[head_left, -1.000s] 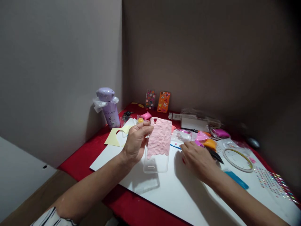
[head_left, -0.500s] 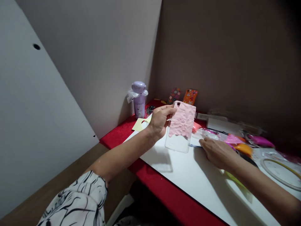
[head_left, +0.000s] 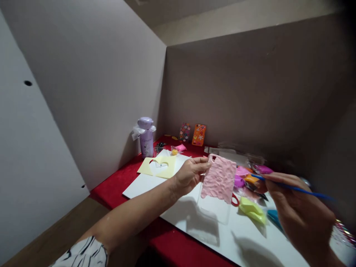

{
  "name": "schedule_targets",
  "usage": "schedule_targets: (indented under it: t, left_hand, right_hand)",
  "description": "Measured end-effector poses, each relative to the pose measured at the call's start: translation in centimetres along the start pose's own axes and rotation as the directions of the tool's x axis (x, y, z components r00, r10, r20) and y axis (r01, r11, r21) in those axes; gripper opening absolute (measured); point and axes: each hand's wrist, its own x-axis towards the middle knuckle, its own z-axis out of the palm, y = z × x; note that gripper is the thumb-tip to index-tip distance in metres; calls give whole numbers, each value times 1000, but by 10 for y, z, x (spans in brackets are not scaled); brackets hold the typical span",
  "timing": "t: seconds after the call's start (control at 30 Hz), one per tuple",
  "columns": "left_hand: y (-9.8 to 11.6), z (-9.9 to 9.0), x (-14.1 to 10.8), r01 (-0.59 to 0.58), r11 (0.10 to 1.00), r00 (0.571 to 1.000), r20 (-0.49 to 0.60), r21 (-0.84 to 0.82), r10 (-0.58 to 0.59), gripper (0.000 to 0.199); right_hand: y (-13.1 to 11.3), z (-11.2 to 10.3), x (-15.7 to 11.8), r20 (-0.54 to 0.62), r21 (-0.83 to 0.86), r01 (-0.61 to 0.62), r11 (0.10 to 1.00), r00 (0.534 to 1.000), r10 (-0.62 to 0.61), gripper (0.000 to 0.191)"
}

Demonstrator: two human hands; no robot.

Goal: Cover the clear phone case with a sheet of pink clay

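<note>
A clear phone case [head_left: 214, 214] is held up above the white board, its upper part covered with rippled pink clay [head_left: 219, 178] that ends in a wavy lower edge. My left hand [head_left: 191, 174] pinches the case by its upper left edge, near the camera cutout. To the right, my right hand [head_left: 300, 207] grips a thin blue stick-like tool [head_left: 294, 188], its tip pointing left towards the case but apart from it. Whether the tool is a brush or a modelling stick I cannot tell.
On the white board [head_left: 150, 185] lie a yellow paper with a heart cutout [head_left: 144, 167], a yellow clay packet [head_left: 251, 209] and red-handled scissors [head_left: 235, 200]. A purple bottle [head_left: 146, 141] stands at the back left. Two decorated cases, one orange [head_left: 199, 134], lean against the back wall.
My right hand has come up from the table's clutter and now holds the blue tool. The view has shifted, and my left hand still holds the case.
</note>
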Motion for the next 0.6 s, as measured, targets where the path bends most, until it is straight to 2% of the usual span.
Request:
schedule_targets:
  t: [0.03,0.07,0.1,0.13,0.2,0.33,0.43,0.6]
  left_hand:
    - [-7,3,3,9,1000,999,34,2,-9,29]
    - [-13,5,6,17,1000,998,61,3,-17,30]
    - [-18,6,8,24,1000,996,81,2,-24,31]
    - [-23,7,10,30,1000,995,96,0,-30,31]
    - [-30,9,10,41,999,992,117,-7,-40,31]
    - [-38,13,0,88,996,986,147,-23,-84,30]
    - [-43,19,-8,140,989,983,121,-39,-135,32]
    - [-52,20,-9,166,986,982,89,1,-165,33]
  right_hand:
    - [-8,-1,-3,-112,19,-8,1000,994,10,15]
    - [-14,-1,-5,-177,35,-12,999,984,18,17]
    - [-19,0,-6,-164,83,-14,996,986,27,19]
    - [-22,1,-7,-170,220,7,975,985,32,21]
    - [-24,4,-8,-170,241,45,969,985,-3,22]
    - [-20,7,-16,-142,206,96,974,988,-67,26]
    - [-14,4,-30,-85,188,122,975,991,-108,25]
    - [-9,1,-48,-78,171,89,981,994,-77,27]
